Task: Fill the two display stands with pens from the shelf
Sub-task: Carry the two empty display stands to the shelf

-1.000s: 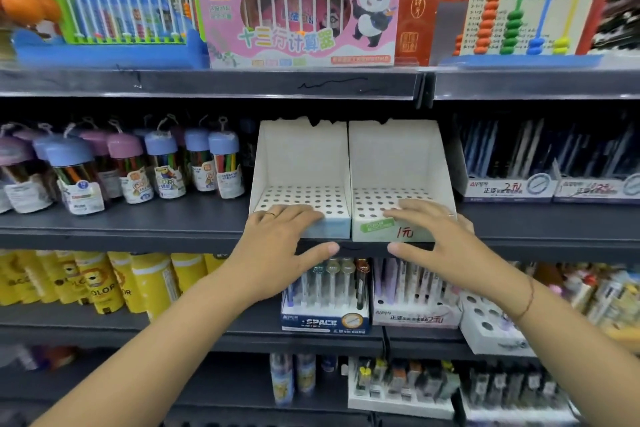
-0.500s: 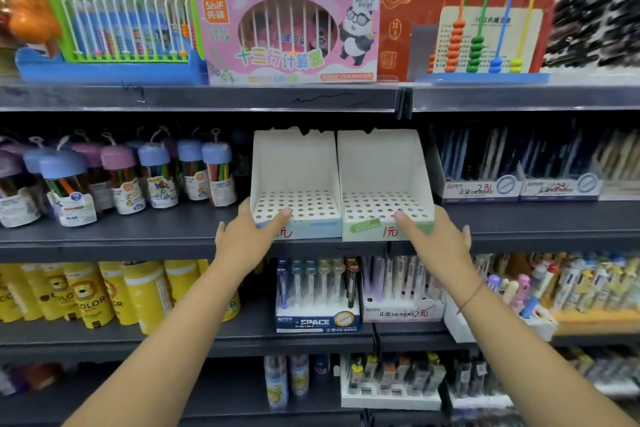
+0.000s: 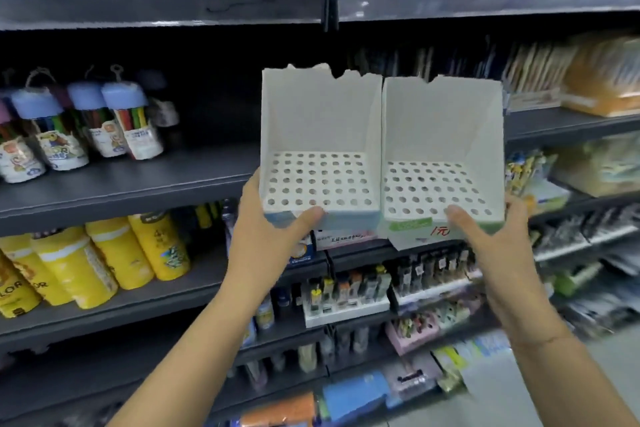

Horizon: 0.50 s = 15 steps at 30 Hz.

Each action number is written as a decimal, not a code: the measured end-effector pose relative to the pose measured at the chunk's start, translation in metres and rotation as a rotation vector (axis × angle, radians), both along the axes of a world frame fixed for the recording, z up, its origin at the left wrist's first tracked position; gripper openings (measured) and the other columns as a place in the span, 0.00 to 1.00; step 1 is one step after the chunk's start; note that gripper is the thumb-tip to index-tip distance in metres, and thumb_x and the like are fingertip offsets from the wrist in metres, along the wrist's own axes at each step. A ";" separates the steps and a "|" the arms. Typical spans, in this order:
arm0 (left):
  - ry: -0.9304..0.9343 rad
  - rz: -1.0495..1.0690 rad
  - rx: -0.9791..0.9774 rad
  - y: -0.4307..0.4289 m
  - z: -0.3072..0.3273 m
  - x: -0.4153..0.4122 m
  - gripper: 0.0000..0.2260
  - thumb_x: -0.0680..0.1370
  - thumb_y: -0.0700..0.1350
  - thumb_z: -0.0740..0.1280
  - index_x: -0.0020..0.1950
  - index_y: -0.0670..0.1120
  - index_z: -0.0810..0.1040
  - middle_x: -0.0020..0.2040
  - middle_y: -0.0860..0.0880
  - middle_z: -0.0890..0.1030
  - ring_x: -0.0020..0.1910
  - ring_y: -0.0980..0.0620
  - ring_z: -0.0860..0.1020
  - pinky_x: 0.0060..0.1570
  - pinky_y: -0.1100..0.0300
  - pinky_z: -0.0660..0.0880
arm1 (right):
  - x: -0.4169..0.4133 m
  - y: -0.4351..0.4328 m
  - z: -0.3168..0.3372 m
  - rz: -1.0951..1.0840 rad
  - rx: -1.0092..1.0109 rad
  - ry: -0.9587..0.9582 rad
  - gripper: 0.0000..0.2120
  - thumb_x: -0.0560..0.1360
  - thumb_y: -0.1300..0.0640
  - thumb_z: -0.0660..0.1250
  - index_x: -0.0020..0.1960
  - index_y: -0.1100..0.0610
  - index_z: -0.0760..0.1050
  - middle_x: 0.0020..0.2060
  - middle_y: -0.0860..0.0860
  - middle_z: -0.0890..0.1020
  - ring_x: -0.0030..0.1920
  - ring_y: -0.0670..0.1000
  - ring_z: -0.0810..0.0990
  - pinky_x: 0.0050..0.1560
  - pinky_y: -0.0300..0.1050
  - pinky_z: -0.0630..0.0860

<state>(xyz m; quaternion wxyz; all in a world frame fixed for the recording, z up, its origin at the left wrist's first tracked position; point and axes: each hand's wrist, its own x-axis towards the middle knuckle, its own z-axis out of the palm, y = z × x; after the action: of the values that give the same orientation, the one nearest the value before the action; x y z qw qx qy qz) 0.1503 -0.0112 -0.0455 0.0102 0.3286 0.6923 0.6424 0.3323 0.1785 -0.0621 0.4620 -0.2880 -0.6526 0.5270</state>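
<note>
Two white cardboard display stands with perforated floors are held side by side in the air, in front of the dark shelf. My left hand grips the left stand at its front left corner, thumb over the blue front edge. My right hand grips the right stand at its front right corner, thumb on the green-labelled front. No pens stand in either one. Boxes of pens sit on the lower shelves beneath the stands.
The shelf board behind the stands carries tubs of coloured markers on the left. Yellow bottles lie one level down. More pen boxes fill the right side, and toy boxes line the top shelf.
Both hands took hold of the stands and lifted them off the shelf, toward me and to the right. The view has swung and is blurred.
</note>
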 end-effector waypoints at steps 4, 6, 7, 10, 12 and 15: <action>-0.058 -0.115 -0.074 0.036 -0.026 0.040 0.34 0.68 0.50 0.77 0.66 0.59 0.60 0.56 0.67 0.70 0.54 0.72 0.71 0.44 0.74 0.71 | 0.064 0.013 -0.029 -0.141 -0.076 -0.043 0.29 0.70 0.51 0.73 0.66 0.51 0.64 0.56 0.44 0.77 0.52 0.41 0.77 0.47 0.35 0.72; -0.088 -0.181 -0.133 0.057 -0.037 0.062 0.33 0.68 0.48 0.77 0.64 0.58 0.59 0.54 0.67 0.69 0.48 0.77 0.71 0.40 0.76 0.72 | 0.098 0.019 -0.044 -0.199 -0.133 -0.048 0.32 0.67 0.49 0.76 0.66 0.50 0.66 0.56 0.45 0.78 0.55 0.47 0.79 0.50 0.42 0.74; -0.104 -0.216 -0.158 0.069 -0.044 0.073 0.33 0.68 0.48 0.77 0.64 0.58 0.59 0.54 0.66 0.70 0.48 0.76 0.72 0.41 0.74 0.73 | 0.115 0.023 -0.052 -0.226 -0.155 -0.056 0.31 0.67 0.51 0.77 0.65 0.50 0.67 0.55 0.45 0.79 0.55 0.48 0.79 0.51 0.44 0.74; -0.162 -0.312 -0.224 0.105 -0.063 0.111 0.32 0.68 0.48 0.77 0.64 0.56 0.61 0.53 0.63 0.73 0.51 0.66 0.75 0.47 0.64 0.75 | 0.169 0.037 -0.073 -0.265 -0.194 -0.077 0.27 0.70 0.57 0.75 0.65 0.50 0.71 0.56 0.46 0.81 0.56 0.48 0.80 0.55 0.49 0.77; -0.187 -0.366 -0.254 0.134 -0.077 0.140 0.30 0.69 0.48 0.76 0.64 0.54 0.61 0.52 0.63 0.73 0.49 0.66 0.75 0.44 0.68 0.73 | 0.206 0.047 -0.085 -0.307 -0.222 -0.084 0.25 0.71 0.59 0.74 0.65 0.49 0.71 0.56 0.46 0.81 0.55 0.46 0.81 0.51 0.45 0.79; -0.218 -0.464 -0.287 0.180 -0.103 0.191 0.30 0.71 0.46 0.75 0.64 0.51 0.60 0.55 0.58 0.73 0.53 0.60 0.76 0.46 0.67 0.73 | 0.266 0.063 -0.101 -0.412 -0.252 -0.108 0.24 0.70 0.58 0.74 0.63 0.48 0.71 0.57 0.48 0.80 0.54 0.46 0.81 0.44 0.37 0.77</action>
<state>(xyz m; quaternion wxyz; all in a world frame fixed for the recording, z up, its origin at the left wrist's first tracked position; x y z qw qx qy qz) 0.3409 0.1692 -0.1482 0.2774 0.4024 0.6773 0.5499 0.5981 0.2418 -0.1629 0.4846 -0.4980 -0.5329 0.4828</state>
